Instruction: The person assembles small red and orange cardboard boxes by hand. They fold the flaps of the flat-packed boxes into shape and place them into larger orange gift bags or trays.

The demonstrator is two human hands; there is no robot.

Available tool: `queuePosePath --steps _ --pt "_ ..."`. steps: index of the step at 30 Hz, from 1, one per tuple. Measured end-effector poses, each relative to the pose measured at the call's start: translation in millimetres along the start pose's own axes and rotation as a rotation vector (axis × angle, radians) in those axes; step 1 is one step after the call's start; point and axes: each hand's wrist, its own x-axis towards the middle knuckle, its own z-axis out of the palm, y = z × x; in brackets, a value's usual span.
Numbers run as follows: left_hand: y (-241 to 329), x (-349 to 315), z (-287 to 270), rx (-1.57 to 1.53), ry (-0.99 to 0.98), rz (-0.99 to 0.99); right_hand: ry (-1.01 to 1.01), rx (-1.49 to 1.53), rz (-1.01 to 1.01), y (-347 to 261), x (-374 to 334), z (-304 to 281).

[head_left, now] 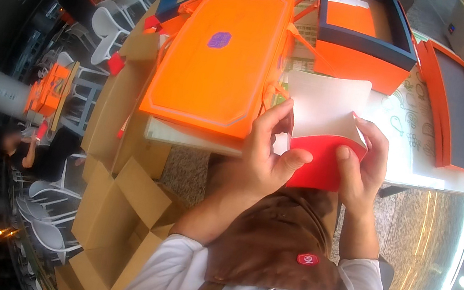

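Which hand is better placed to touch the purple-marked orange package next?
Probably the left hand: it is close beside the orange package, near its lower right corner. The right hand is farther away, beyond the red packet, which it grips.

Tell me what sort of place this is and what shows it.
Probably a café-like seating area, perhaps doubling as a packaging workspace: white chairs stand in the background, a large orange box rests on the table, and an open cardboard carton sits beside it.

purple emblem (220,40) on orange package (211,88), red badge (308,260) on apron (272,233)
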Motion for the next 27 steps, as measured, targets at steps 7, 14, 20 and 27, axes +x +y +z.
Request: queuePosePath --steps 7,14,20,27 --pt "2 -5 -5 0.032 -0.03 -0.059 0.016 -0.056 0.002 6 0 -1" --pt "7 -2 -6 0.088 -0.074 -0.054 0.014 0.028 0.018 8 -2 0" --pt "6 4 -5 0.072 -0.108 -0.063 0.018 0.044 -0.029 11 4 -7" --pt "9 0 -6 0.082 -0.146 -0.3 0.01 -0.075 -0.002 12 10 -8"
